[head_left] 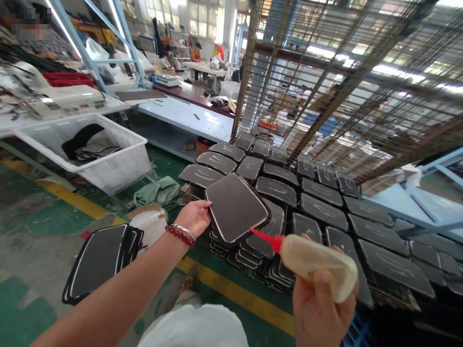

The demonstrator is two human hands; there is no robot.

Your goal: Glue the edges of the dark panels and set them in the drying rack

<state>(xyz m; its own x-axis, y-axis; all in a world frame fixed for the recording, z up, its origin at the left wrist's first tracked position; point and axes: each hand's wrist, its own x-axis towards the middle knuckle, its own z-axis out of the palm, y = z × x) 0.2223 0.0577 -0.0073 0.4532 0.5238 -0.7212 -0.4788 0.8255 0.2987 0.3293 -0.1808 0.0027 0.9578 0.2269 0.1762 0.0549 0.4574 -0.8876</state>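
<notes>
My left hand [197, 218] pinches the left edge of a dark, rounded four-sided panel [237, 207] with a pale line along its border. That panel is held above rows of similar dark panels [323, 210], many of them stacked and bearing faint curved marks. In my right hand [323, 303] is a translucent squeeze bottle [318, 262] of yellowish liquid, its fingers wrapped round the body. The bottle's red nozzle [262, 235] points left, its tip at the lower right edge of the held panel.
More dark panels [97, 260] stand at the lower left. A white bin [115, 166] holds dark pieces, with green cloth [159, 193] beside it. A wire rack [325, 72] leans over the rows from the right. Other people are in the background.
</notes>
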